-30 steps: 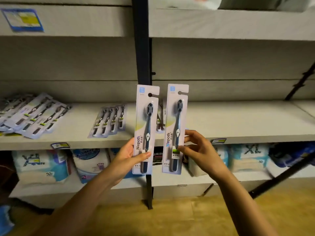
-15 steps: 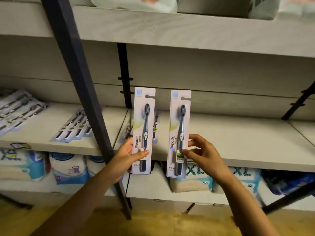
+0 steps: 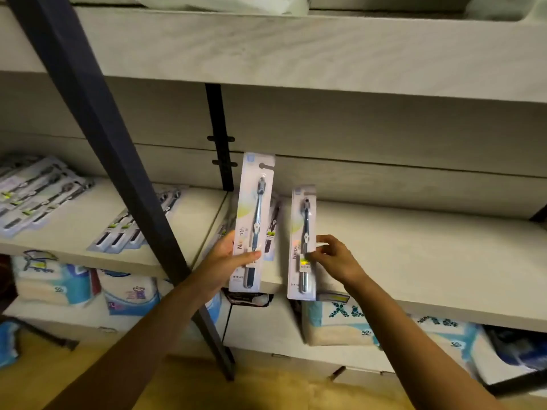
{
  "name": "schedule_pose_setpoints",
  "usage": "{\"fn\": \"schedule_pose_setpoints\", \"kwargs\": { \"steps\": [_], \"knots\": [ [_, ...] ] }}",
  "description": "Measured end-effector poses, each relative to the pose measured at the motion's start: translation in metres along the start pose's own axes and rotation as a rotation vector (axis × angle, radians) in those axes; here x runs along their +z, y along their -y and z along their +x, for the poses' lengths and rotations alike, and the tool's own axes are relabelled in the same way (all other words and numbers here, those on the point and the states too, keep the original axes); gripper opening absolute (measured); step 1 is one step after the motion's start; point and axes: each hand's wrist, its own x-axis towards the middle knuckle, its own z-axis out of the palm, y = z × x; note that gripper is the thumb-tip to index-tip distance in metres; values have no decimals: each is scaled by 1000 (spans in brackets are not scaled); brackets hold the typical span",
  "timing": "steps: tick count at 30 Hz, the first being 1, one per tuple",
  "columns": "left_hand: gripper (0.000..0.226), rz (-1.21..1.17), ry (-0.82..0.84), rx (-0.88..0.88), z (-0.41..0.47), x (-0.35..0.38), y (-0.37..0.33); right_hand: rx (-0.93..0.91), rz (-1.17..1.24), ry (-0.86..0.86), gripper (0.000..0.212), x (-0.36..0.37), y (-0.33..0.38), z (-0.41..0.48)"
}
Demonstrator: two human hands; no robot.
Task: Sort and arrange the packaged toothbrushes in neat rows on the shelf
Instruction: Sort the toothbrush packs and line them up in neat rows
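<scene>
Head view, stock list.

1. Left hand (image 3: 228,255): grips first toothbrush pack (image 3: 256,214) low on the card, thumb across the front, fingers behind. The pack is upright, bristles at 12 o'clock, held in front of the middle shelf (image 3: 414,255).
2. Right hand (image 3: 334,258): pinches second toothbrush pack (image 3: 303,241) at its right edge between thumb and curled fingertips. This pack sits at 3 o'clock of the first, near but apart, lower, with its foot hanging past the shelf's front edge. Whether it touches the board cannot be told.
3. Loose packs (image 3: 273,229): lying on the shelf behind the first pack, partly hidden.
4. Short row of packs (image 3: 130,229): flat on the shelf at 9 o'clock of the left hand, crossed by a dark slanted post (image 3: 97,143).
5. Fanned row of packs (image 3: 38,196): far end of the shelf at 9 o'clock, blurred.
6. Wrapped tissue bundles (image 3: 340,324): lower tier, at 6 o'clock of the shelf.
</scene>
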Motion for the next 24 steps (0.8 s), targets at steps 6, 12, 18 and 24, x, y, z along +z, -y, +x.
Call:
{"fn": "schedule_pose_setpoints", "kwargs": {
  "steps": [6,12,18,24],
  "knots": [
    [33,-1,-49,-15,20,0,-2,155,-52,-34,45,28,-10,82],
    [33,37,-83,-23,25,0,6,278,-192,-81,38,40,-21,118],
    [29,12,-52,-34,31,6,10,179,-83,-80,36,34,-11,100],
    [32,-105,-13,-71,44,33,8,-84,140,107,18,16,17,-1]
  ]
}}
